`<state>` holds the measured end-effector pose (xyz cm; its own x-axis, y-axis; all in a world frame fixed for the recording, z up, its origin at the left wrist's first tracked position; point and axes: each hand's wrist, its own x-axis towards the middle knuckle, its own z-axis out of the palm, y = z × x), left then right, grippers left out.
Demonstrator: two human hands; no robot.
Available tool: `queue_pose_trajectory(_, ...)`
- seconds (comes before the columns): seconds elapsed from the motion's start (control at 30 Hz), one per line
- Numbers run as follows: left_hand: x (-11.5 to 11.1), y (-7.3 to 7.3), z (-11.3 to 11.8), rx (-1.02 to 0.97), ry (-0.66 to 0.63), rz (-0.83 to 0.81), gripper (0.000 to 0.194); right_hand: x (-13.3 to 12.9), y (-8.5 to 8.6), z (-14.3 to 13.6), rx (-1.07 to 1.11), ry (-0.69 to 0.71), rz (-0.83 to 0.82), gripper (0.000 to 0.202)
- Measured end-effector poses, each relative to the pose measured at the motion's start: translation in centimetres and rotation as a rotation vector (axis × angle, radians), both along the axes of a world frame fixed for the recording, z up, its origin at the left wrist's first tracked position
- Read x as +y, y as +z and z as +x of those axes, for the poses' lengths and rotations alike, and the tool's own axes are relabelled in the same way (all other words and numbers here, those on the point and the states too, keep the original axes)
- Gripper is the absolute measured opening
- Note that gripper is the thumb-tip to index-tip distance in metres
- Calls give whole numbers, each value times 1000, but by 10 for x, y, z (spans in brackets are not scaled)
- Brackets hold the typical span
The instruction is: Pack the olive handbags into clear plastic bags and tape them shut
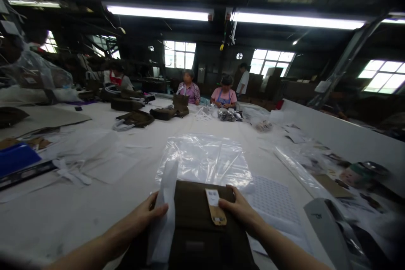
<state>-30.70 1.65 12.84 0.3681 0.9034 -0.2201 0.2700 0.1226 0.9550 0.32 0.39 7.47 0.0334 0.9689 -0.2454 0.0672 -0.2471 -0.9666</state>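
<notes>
A dark olive fabric bag [193,236] is close in front of me at the table's near edge. My left hand [150,213] grips its left side, thumb over a white paper-like wrap [166,206] that runs along that side. On the right, my right hand [237,206] holds the bag's edge, its thumb on the hang tag [216,206]. The tag is tan with a white label. Just beyond the bag lies a clear plastic bag [205,156], flat and shiny. Most of my fingers are hidden behind the olive bag.
Printed sheets [275,202] and a grey device [329,228] lie at my right. A blue object [19,158] and white strips [72,173] are at left. Other olive bags [134,119] sit farther off, where co-workers [224,95] are across the table.
</notes>
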Motion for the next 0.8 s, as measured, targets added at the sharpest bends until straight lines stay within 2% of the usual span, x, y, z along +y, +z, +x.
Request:
queue_pose_trajectory(0.1,26,-18,9,-101,4,33,79,23,-1,4,-197,-58,227,81)
queue_pose_trajectory(0.2,29,-52,9,-119,46,202,82,23,-20,3,-282,-111,361,80)
queue_pose_trajectory(0.3,5,-84,-1,-110,27,269,80,-2,-39,1,-304,-111,383,75)
queue_pose_trajectory(0.4,-26,-101,-14,-80,-48,262,81,-34,-51,2,-335,-65,333,74)
queue_pose_trajectory(0.5,-37,-105,-19,-75,-47,224,76,-47,-56,4,-344,-78,276,72)
queue_pose_trajectory(0.57,-28,-103,-18,-74,-10,137,75,-41,-55,5,-350,-82,230,69)
queue_pose_trajectory(0.63,-16,-100,-14,-13,92,106,80,-30,-53,6,-361,-70,188,69)
queue_pose_trajectory(0.67,-11,-99,-11,48,169,172,80,-25,-52,6,-383,-81,184,69)
queue_pose_trajectory(0.73,-8,-95,-6,195,309,469,68,-19,-51,6,-480,-129,221,73)
queue_pose_trajectory(0.8,-13,-87,1,297,293,691,52,-20,-47,4,-608,-165,288,73)
